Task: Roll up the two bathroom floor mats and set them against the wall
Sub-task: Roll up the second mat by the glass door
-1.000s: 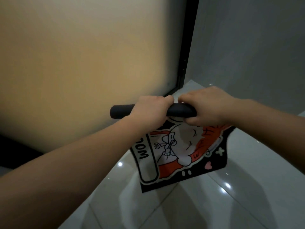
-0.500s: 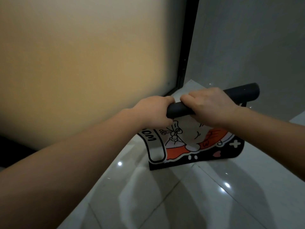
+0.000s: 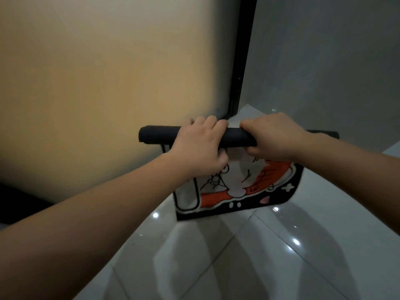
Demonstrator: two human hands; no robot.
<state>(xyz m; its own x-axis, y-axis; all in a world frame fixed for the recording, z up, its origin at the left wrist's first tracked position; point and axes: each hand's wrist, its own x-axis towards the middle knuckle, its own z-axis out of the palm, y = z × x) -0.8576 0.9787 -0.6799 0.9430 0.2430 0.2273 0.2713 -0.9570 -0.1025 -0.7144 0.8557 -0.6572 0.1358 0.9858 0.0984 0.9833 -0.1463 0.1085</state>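
Nearest, glossy pale floor [image 3: 270,267] tiles with small light glints and soft arm shadows. Above them, two bare forearms reaching forward from the lower left and the right edge. Hanging over the floor, the unrolled part of the mat [image 3: 233,187]: black border, white and orange cartoon print, a small pink heart and a white cross near the lower right corner, bottom edge close to the tiles, contact not clear. At the top of that flap, the rolled part, a dark tube lying roughly level, its left end free beyond the knuckles, its right end just visible past the right wrist. Left hand [image 3: 199,150] closed over the roll from above, fingers wrapped over the top, thumb beneath against the hanging flap. Right hand [image 3: 275,137] closed on the roll just beside it, fingers curled over the far side, thumb below. Both hands near each other at the middle of the roll, not touching. Behind, a frosted panel [image 3: 108,83] glowing amber on the left, a black frame [image 3: 242,61] at its right edge running down to the floor, and a grey wall [image 3: 335,61] to the right.
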